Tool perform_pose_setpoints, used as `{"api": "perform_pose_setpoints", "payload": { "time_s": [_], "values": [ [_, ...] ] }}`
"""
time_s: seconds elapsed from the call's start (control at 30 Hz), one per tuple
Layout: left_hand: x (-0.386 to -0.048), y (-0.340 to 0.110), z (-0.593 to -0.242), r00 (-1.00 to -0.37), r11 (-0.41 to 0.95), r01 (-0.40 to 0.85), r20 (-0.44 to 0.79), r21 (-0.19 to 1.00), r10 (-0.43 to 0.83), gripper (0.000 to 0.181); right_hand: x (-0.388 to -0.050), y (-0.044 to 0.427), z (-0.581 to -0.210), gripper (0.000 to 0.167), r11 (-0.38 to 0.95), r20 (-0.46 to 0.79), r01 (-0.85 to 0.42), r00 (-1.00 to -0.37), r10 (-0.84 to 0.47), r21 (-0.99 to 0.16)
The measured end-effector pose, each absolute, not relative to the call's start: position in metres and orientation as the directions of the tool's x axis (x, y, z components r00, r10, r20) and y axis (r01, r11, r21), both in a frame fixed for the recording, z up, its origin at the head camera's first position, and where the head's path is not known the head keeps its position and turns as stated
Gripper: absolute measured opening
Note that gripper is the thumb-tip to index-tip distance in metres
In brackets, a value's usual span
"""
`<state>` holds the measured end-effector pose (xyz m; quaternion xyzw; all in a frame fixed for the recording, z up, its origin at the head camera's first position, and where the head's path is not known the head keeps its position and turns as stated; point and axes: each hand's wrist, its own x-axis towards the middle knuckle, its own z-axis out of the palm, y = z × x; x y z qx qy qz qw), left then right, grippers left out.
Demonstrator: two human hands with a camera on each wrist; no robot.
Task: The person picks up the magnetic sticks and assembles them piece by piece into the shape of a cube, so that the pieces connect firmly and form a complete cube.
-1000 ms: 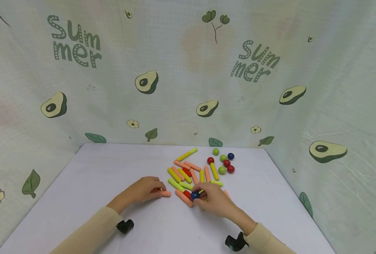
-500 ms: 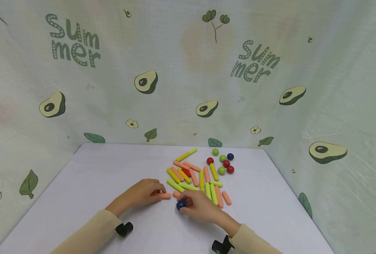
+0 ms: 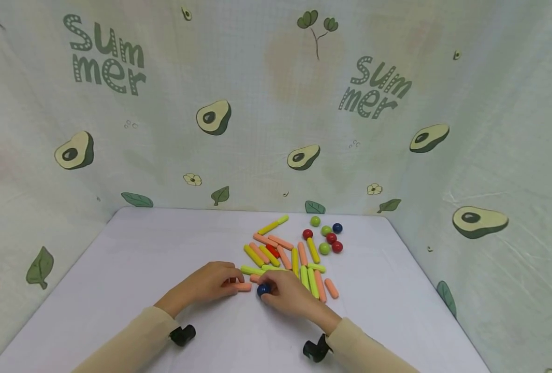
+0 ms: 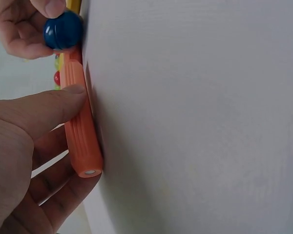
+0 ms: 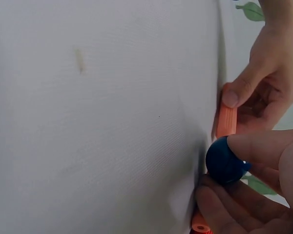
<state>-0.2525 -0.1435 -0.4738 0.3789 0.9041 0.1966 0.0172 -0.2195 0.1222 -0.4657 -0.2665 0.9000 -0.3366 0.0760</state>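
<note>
My left hand [image 3: 213,282] pinches an orange ribbed rod [image 4: 80,129] between thumb and fingers, low over the white table. A pale round tip shows in the rod's near end in the left wrist view. A glossy blue ball [image 5: 224,160] is pinched by my right hand [image 3: 287,294], just right of the rod's far end. In the head view a small gap separates ball and rod. Behind my right fingers lies another orange rod [image 3: 255,278], mostly hidden.
Yellow, lime, orange and red rods [image 3: 280,256] lie loose beyond and right of my right hand. Green, red and blue balls [image 3: 331,238] cluster at the back right. A printed cloth [image 3: 257,103] hangs behind the white table [image 3: 141,248].
My right hand has carried the blue ball leftward, toward the rod in my left hand, uncovering rods on the right. The left hand has barely moved.
</note>
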Motion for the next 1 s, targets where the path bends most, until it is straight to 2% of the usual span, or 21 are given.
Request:
{"api": "perform_pose_setpoints", "payload": {
  "time_s": [0.43, 1.0],
  "values": [
    [-0.2499, -0.1398, -0.4755, -0.697, 0.613, 0.684, 0.106, 0.396, 0.709, 0.013, -0.2223, 0.1126, -0.4631, 0.029, 0.635, 0.079, -0.477, -0.832, -0.55, -0.608],
    [-0.2446, -0.1411, -0.4721, -0.713, 0.632, 0.65, 0.054, 0.422, 0.699, 0.016, -0.2237, 0.1158, -0.4666, 0.026, 0.606, 0.072, -0.426, -0.852, -0.519, -0.672]
  ]
}}
